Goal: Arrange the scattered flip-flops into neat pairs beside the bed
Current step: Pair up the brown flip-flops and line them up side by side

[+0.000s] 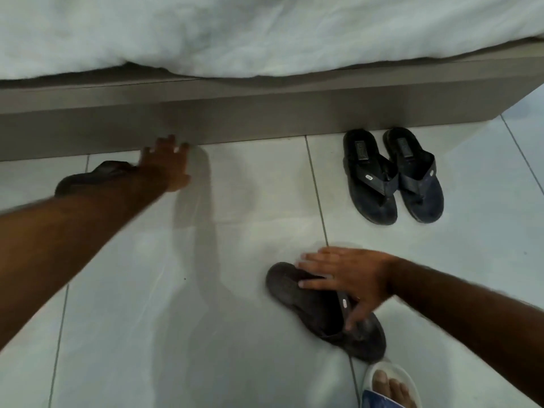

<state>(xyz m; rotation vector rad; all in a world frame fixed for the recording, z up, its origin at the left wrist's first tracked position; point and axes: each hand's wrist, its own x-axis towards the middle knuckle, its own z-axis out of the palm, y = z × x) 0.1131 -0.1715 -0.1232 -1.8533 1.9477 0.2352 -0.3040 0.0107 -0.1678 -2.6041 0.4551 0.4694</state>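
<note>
Rubbery brown flip-flop (pixel 323 313) — light, bendy; judged best gripped across the sole's middle. Right hand (pixel 350 278) lies flat over it, fingers straight; left hand (pixel 166 166) spread, empty.

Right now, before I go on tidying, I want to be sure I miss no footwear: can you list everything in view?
paired flip-flops: two, dark navy, side by side on the floor against the bed base, right
loose flip-flop: one, dark brown, lower centre, under the right hand
second loose flip-flop: one, dark brown, left, near the bed base, partly hidden behind the left forearm
bed base: one, grey-brown, across the top
duvet: one, white, hanging over the bed base
floor: white tiles
slide sandal: one, white, bottom right, on the person's foot
left hand: fingers spread, by the bed base
right hand: rests on the loose flip-flop
</note>
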